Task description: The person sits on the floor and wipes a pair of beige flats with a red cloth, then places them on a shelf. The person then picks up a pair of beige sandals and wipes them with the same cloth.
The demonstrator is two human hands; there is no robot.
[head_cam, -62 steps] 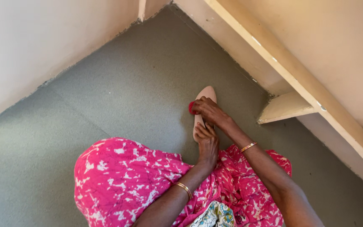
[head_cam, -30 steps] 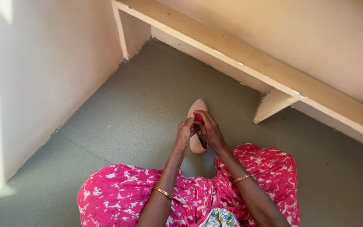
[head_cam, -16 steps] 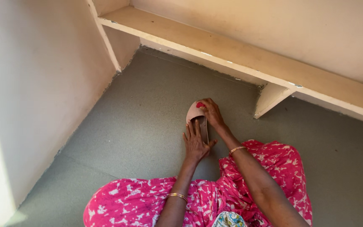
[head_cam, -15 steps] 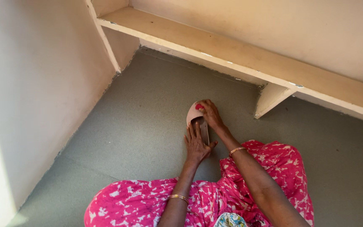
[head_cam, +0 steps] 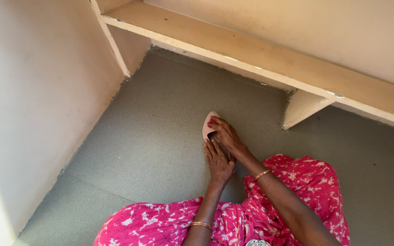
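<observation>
Shoe (head_cam: 207,126) pinned on floor (head_cam: 160,136) under right hand (head_cam: 226,136) fingers, curled on its toe; left hand (head_cam: 218,160) flat behind. Could slide if pressed unevenly.

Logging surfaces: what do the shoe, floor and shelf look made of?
Shoe: smooth matte pink, probably synthetic leather. Floor: grey speckled, likely stone or cement, dull. Shelf: cream-painted slab, chipped edge; masonry or wood, unclear. Both hands, left hand and right hand, rest on the shoe.
</observation>
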